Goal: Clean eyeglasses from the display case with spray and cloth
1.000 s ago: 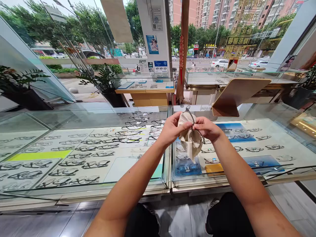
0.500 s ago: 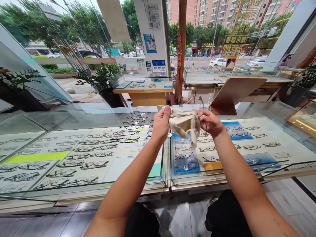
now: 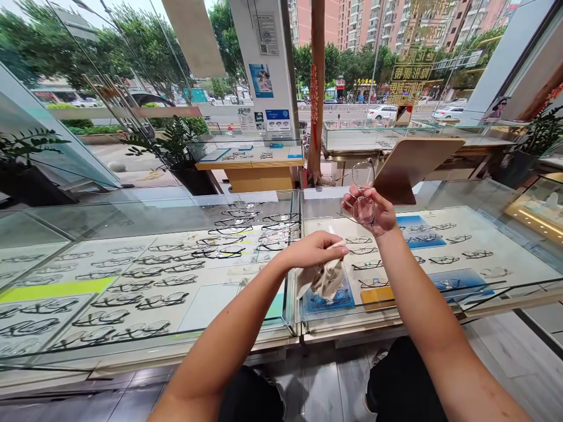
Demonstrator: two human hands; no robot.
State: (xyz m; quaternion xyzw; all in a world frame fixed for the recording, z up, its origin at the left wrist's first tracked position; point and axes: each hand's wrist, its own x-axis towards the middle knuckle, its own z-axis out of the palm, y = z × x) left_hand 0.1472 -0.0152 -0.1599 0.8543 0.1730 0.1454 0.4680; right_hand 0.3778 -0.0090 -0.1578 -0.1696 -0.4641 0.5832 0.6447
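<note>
My right hand [image 3: 377,212] holds a pair of eyeglasses [image 3: 363,174] by the middle, raised above the glass counter, with the two round, thin-rimmed lenses one over the other. Lower and to the left, my left hand [image 3: 314,251] is closed on a crumpled beige cloth [image 3: 328,280], which hangs down over the counter. Cloth and eyeglasses are apart. Part of one temple shows behind my right fingers; the rest of it is hidden.
Below my hands runs a glass display counter [image 3: 246,334] with rows of eyeglass frames [image 3: 162,300] inside. A brown wooden board [image 3: 417,167] stands tilted at the back right. Farther off are a smaller display case [image 3: 259,167], a wooden post [image 3: 315,105] and potted plants [image 3: 185,146].
My left hand has moved down and right with the cloth, away from the eyeglasses. My right hand has lifted the eyeglasses slightly and turned them upright, so both lenses now show.
</note>
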